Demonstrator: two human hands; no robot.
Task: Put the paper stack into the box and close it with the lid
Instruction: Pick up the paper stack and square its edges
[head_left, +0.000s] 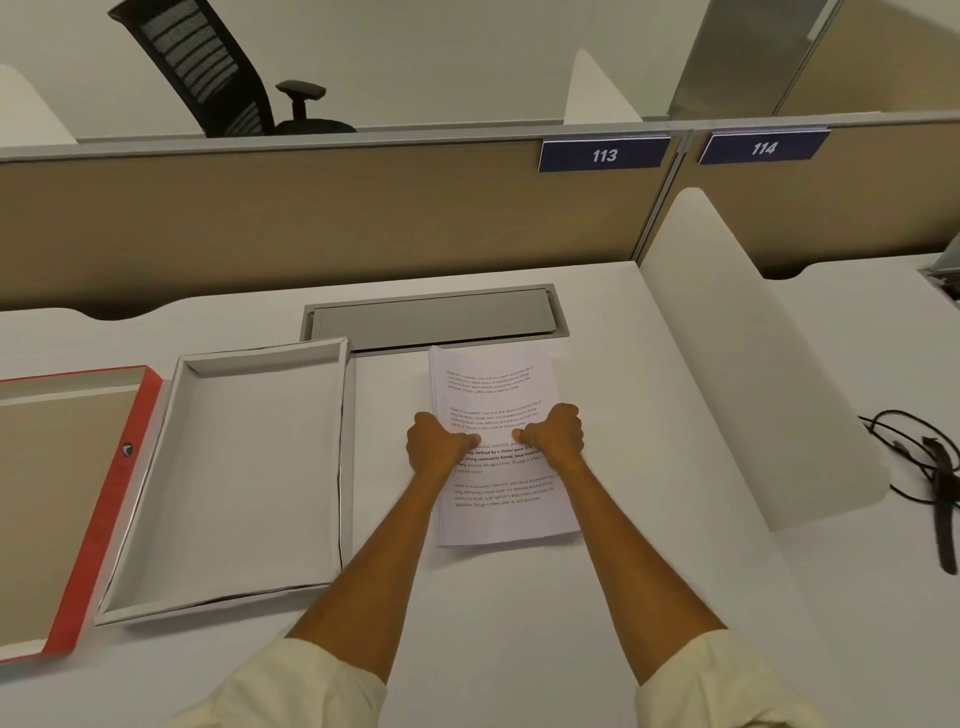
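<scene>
I see bare desk (519, 613) between box (332, 415) and paper stack (493, 514); my left hand (436, 447) and right hand (558, 434), fingers curled, grip the stack's side edges.

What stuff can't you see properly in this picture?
- The paper stack: the print is too small and blurred to read, and the left hand and right hand cover its middle.
- The fingers: curled under at the stack's side edges, so the grip is hidden.
- The red lid: cut off by the left edge.
- The dark cables: cut off by the right edge.
- The black chair: its lower part is hidden behind the partition.
</scene>
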